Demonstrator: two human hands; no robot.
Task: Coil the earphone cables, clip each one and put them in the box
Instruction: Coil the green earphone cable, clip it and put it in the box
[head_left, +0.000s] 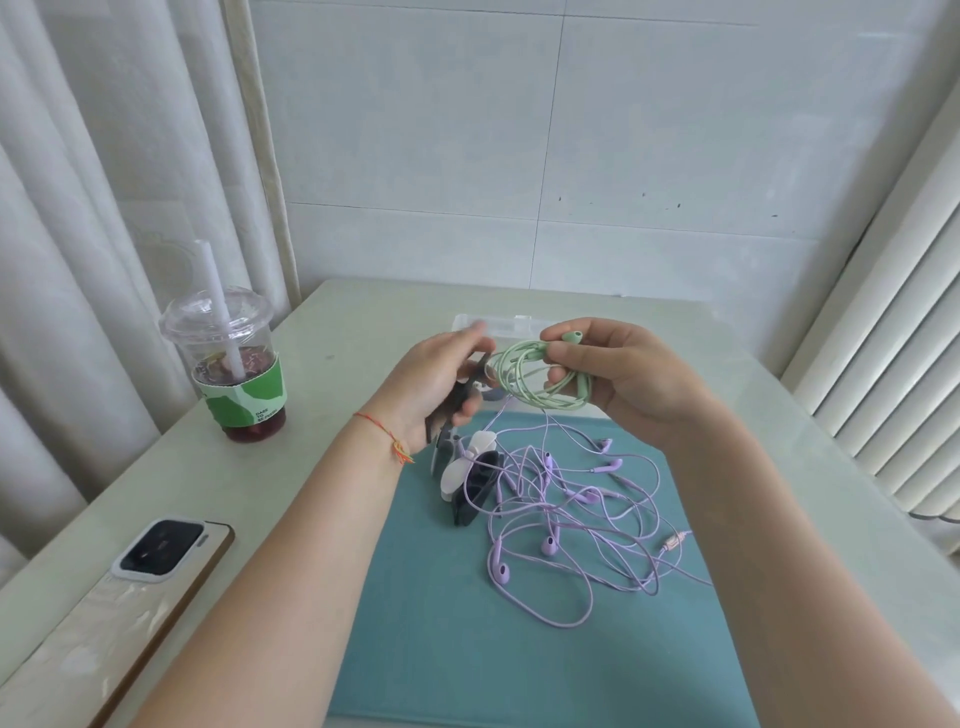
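1. The green earphone coil hangs above the desk, pinched in the right hand so its loops stay gathered
2. The left hand grips a dark clip beside the coil, likely to clamp it
3. One green coil; several purple earphones lie tangled on the teal mat, uncountable, beside spare clips
4. The clear box waits behind the hands

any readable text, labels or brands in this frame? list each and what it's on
Drink cup, green sleeve: small white print, too blurred to read for certain.
Phone: no readable marking on its back.
Green earphones, purple earphones, clips, clear box: no text visible.
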